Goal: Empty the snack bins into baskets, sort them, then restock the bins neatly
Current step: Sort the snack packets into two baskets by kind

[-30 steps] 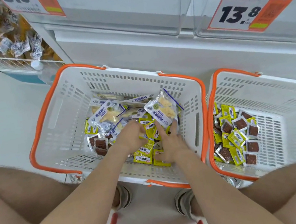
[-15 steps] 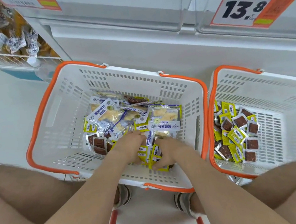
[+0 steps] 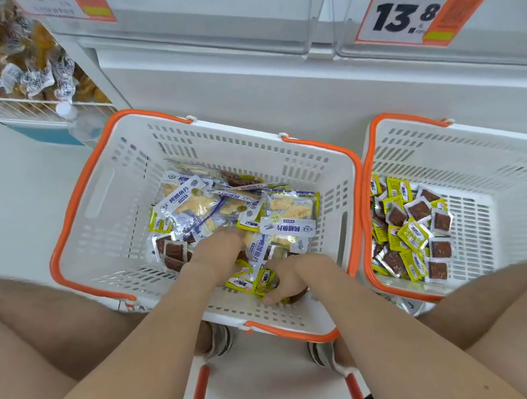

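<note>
As left hand point(image 3: 219, 252) digs, right hand point(image 3: 288, 279) grips packets point(image 3: 243, 284)

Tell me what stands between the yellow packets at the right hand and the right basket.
Only two adjoining walls: that of the left basket and that of the right basket. The yellow packets in the right hand must go over both rims.
</note>
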A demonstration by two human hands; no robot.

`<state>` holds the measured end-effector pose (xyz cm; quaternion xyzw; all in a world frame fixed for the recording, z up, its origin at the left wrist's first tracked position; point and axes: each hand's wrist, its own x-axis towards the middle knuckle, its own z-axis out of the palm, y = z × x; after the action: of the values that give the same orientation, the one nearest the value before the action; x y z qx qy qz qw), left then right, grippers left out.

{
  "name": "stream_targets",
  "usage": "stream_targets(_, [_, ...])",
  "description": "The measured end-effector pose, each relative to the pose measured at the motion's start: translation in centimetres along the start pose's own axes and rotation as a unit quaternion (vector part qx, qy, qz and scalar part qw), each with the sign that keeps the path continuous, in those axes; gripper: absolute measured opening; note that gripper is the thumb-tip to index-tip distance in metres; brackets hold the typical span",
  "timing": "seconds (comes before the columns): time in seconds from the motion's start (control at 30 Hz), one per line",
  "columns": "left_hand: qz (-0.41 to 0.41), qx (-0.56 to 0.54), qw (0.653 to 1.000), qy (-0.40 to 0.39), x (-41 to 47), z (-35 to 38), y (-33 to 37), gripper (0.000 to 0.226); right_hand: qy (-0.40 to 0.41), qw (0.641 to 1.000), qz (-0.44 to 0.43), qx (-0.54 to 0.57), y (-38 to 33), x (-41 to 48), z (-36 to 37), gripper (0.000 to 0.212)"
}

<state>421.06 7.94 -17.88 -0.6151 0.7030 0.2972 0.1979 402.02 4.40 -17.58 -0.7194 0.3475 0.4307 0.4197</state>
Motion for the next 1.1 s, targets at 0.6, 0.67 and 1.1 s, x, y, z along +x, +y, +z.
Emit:
stream_targets(0.6, [0.01, -0.116, 0.979, -0.165, -1.9, -0.2, -1.0, 0.04, -0.008, 0.998, -0.028, 0.051, -1.9, -0.2, 1.8, 0.085])
stream_targets(0.67, [0.026, -0.105, 0.978, -0.179, -1.7, -0.1, -1.0, 0.04, -0.027, 0.996, -0.026, 0.078, -2.2, 0.1, 1.9, 0.093])
stream_targets(1.1, [-0.045, -0.06, 0.984, -0.161, -2.2, 1.5, -1.8, 0.029, -0.011, 0.998, -0.053, 0.035, -2.3, 1.2, 3.5, 0.104])
